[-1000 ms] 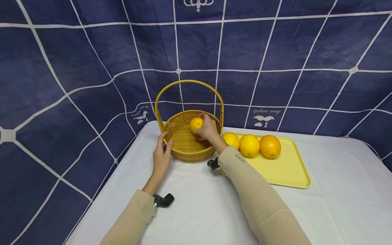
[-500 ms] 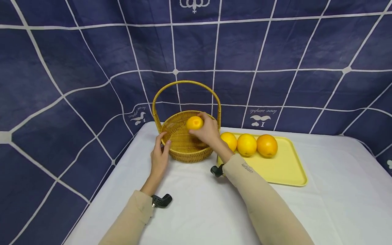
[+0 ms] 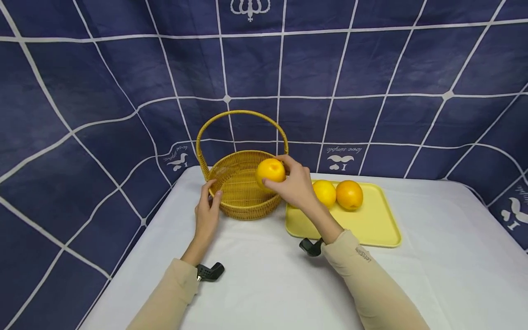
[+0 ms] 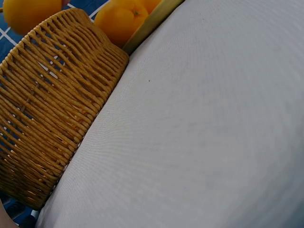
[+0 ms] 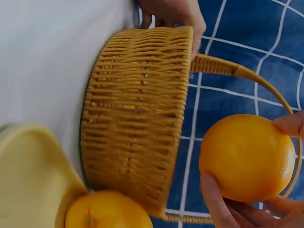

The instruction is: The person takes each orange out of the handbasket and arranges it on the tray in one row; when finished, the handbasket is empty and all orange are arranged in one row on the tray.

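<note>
My right hand (image 3: 299, 187) holds an orange (image 3: 270, 171) between thumb and fingers, above the right side of a wicker basket (image 3: 247, 213) with a tall arched handle. The right wrist view has this orange (image 5: 247, 159) close up, apart from the basket's rim. At the basket's left front, my left hand (image 3: 207, 219) grips the rim; its fingers (image 5: 195, 42) reach over the edge in the right wrist view. No fruit is visible on the part of the basket floor that shows.
Right of the basket lies a yellow tray (image 3: 377, 224) bearing oranges, among them one yellower (image 3: 324, 192) and one deeper in colour (image 3: 349, 195). My right hand hides part of its left end. A blue checked cloth (image 3: 330, 68) hangs close behind the basket.
My right hand has drawn the orange from deep inside the basket up and toward me, now over the right rim. My left hand stays at the rim. The whole view has shifted slightly.
</note>
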The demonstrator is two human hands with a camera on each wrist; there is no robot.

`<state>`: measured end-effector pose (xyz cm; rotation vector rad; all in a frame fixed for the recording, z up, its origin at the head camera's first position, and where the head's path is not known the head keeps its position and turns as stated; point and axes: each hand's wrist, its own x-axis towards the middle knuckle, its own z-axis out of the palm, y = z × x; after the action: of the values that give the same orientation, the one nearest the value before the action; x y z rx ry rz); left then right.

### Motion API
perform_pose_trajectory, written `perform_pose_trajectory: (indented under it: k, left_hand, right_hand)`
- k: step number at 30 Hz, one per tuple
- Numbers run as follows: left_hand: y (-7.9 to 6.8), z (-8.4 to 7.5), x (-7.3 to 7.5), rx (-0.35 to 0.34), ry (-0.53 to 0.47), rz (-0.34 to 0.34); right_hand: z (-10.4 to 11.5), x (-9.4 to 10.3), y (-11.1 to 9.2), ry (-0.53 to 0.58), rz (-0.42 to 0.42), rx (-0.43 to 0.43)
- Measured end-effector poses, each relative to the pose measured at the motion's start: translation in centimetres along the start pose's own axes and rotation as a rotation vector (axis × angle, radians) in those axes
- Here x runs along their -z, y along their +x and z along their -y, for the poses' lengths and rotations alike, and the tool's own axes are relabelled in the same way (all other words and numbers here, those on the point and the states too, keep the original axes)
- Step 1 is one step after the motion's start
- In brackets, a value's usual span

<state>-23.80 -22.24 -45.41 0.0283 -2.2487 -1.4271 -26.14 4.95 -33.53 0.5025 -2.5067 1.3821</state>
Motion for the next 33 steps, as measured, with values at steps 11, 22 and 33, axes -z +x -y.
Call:
perform_pose_trajectory:
  k: [11,22,33]
  left_hand:
    - [0.2,0.1,0.8,0.001,0.022,-0.003]
    - [-0.4,0.6,0.5,0.031,0.043,0.007]
    - [-0.1,-0.2,0.0,0.024,0.037,0.024]
  right_hand:
    - [-1.5,5.0,-2.8,0.002,-0.032,-0.065]
    - [-5.0,11.2,-4.9,-0.126,-0.112,-0.157]
    - [-7.1,15.9,-6.5,-0.271,-0.199,-0.254]
